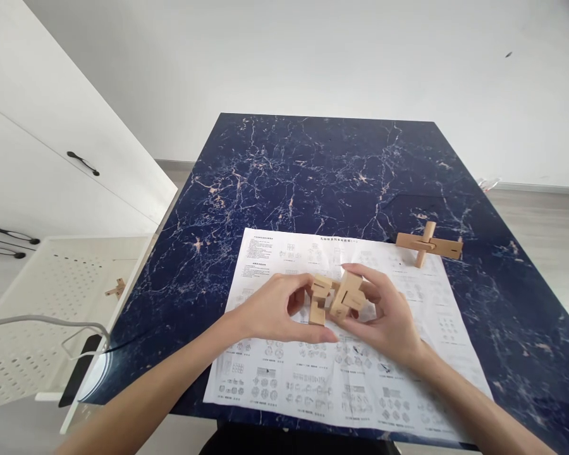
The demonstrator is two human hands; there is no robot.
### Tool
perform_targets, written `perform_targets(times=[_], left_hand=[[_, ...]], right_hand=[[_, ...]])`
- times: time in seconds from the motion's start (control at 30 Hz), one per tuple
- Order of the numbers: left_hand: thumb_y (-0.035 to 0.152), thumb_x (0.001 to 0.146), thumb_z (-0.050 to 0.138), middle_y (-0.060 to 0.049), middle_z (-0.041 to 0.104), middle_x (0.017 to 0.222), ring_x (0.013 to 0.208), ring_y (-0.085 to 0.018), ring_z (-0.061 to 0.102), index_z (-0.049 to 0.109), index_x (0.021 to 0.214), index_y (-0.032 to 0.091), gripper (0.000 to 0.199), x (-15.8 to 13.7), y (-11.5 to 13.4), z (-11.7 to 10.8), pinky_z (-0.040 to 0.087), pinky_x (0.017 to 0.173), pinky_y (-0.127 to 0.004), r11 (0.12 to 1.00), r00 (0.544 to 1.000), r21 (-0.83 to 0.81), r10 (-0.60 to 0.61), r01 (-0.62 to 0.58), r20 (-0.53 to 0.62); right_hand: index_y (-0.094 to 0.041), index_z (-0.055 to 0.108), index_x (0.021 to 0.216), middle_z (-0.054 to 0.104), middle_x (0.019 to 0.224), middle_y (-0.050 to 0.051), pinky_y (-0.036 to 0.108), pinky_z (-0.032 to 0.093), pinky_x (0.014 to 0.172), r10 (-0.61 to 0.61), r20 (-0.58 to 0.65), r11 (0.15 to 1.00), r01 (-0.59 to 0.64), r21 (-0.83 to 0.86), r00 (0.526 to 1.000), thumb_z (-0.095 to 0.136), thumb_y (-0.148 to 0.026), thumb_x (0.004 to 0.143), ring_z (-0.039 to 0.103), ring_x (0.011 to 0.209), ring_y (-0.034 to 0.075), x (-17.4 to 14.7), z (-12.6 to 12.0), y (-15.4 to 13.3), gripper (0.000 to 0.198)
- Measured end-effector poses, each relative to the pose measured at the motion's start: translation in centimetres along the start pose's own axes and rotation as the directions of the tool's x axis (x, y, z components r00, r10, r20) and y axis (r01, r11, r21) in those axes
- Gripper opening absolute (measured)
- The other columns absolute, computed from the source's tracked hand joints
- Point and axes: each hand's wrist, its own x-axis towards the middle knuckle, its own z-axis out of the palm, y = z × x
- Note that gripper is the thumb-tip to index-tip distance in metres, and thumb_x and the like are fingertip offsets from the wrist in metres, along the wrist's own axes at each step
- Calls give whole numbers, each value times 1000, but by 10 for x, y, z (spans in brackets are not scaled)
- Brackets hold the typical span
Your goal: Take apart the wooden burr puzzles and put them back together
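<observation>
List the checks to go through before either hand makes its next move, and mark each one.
1. Left grip: ok. The left hand holds a notched wooden piece between thumb and fingers.
2. Right grip: ok. The right hand holds a wooden cluster.
3. Whether the two held parts are interlocked: cannot tell; they sit very close together.
4. Printed sheet fully readable: not ok. Hands and forearms cover some of its diagrams.
5. Wooden cross clear of both hands: ok. It stands apart, at the sheet's far right corner.
</observation>
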Motion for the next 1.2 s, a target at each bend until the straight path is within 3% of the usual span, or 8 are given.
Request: perform_targets(times=[0.13, 0.3, 0.57, 0.67, 0.73, 0.83, 0.93, 1.2], left_hand=[[61, 83, 88, -5, 72, 105, 80, -20, 63, 63, 131, 22, 67, 2, -6, -3, 54, 70, -34, 989, 965, 150, 47, -8, -258], [45, 89, 86, -10, 69, 130, 121, -32, 66, 53, 134, 24, 59, 5, -22, -14, 52, 107, -51, 879, 822, 461, 174, 118, -542], [38, 88, 83, -19, 55, 144, 140, -43, 48, 53, 128, 22, 52, 7, -39, -15, 43, 117, -64, 699, 731, 652, 275, 294, -624], [38, 93, 79, -21, 52, 151, 144, -42, 45, 52, 138, 21, 55, 7, -34, -14, 40, 119, -65, 689, 692, 693, 394, 213, -605], [35, 103, 69, -16, 61, 141, 134, -35, 56, 55, 136, 22, 39, 6, -27, -13, 47, 115, -58, 708, 667, 703, 490, 71, -561], [25, 110, 55, -5, 73, 104, 93, -20, 68, 62, 116, 22, 10, 1, -15, -9, 57, 89, -38, 771, 710, 618, 519, -150, -475], [27, 111, 52, 1, 67, 79, 66, -13, 59, 62, 97, 20, 19, -3, -7, -3, 50, 65, -28, 861, 808, 468, 416, -201, -418], [46, 113, 49, 4, 56, 68, 57, -11, 46, 63, 84, 19, 42, -3, 3, 1, 36, 56, -27, 994, 968, 66, 102, -89, -229]], right_hand=[[-29, 52, 148, 70, 82, -2, 31, 59, 49, 128, -81, 989, -121, 81, 989, 86, -35, 93, 69, 62, 19, 4, -2, 3, 65], [-31, 53, 148, 69, 85, -2, 32, 59, 52, 209, -99, 974, -198, 113, 973, 88, -36, 90, 66, 63, 19, 6, 2, 8, 68], [-30, 52, 149, 69, 79, -4, 31, 58, 56, 254, -18, 960, -250, 129, 967, 88, -36, 90, 62, 58, 15, 6, 7, 7, 70], [-29, 52, 149, 70, 78, -5, 30, 58, 55, 253, -5, 958, -250, 140, 967, 87, -38, 90, 62, 58, 15, 7, 6, 7, 70], [-29, 52, 149, 71, 79, -4, 30, 58, 55, 245, -1, 960, -243, 142, 969, 87, -38, 90, 64, 59, 16, 8, 6, 7, 69], [-29, 53, 148, 72, 80, -3, 29, 56, 52, 220, 18, 965, -221, 141, 975, 87, -38, 89, 64, 59, 16, 8, 5, 5, 68], [-29, 55, 146, 74, 82, -2, 28, 56, 49, 170, 44, 977, -174, 124, 984, 87, -39, 89, 64, 57, 16, 7, 4, 3, 66], [-29, 59, 144, 77, 95, 2, 30, 63, 54, 21, 73, 1000, -22, 15, 997, 89, -47, 89, 72, 68, 19, 5, 4, 5, 64]])
